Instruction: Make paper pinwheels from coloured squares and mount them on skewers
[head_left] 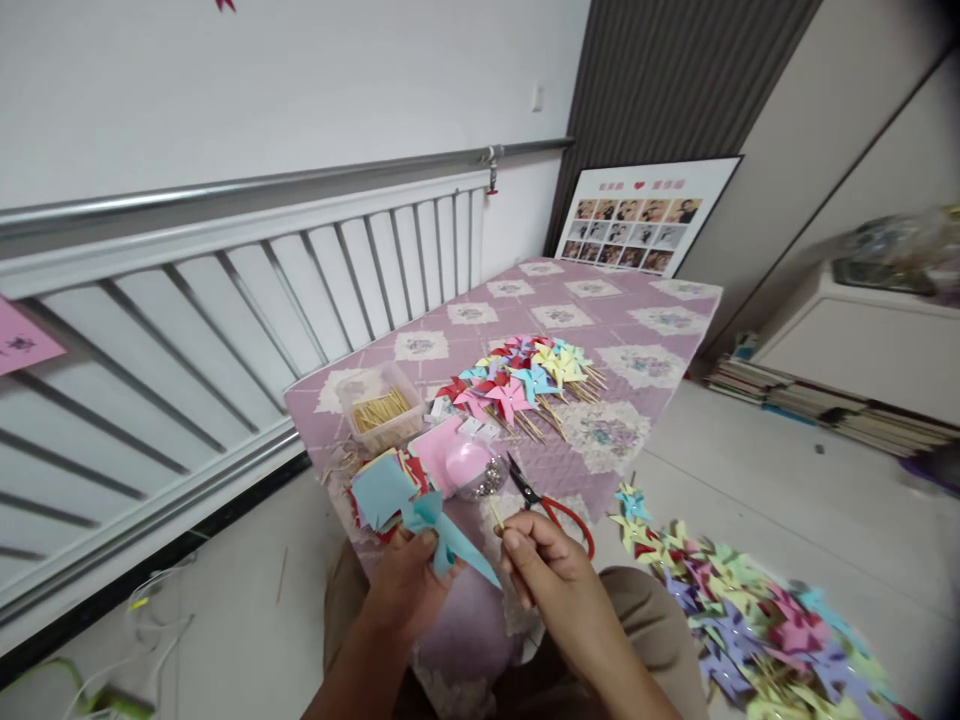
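Note:
My left hand [411, 575] pinches a light blue paper pinwheel [469, 550], partly folded, with one long point reaching toward the right. Between the fingertips of my right hand [551, 565] is a thin wooden stick [496, 514], its upper end showing; it is apart from the paper. Just beyond the left hand lies a stack of coloured paper squares [384, 488]. A clear dish of small metal pins [491, 478] stands past the paper, beside a pink round piece [465, 463]. Red-handled scissors [555, 508] lie beyond my right hand, blades open.
A plastic box [381, 405] of wooden sticks stands on the cloth-covered table [600, 440]. Finished pinwheels [525, 375] lie behind it to the right; more pinwheels [750, 620] are heaped on the floor. A white radiator [300, 300] runs along the left wall.

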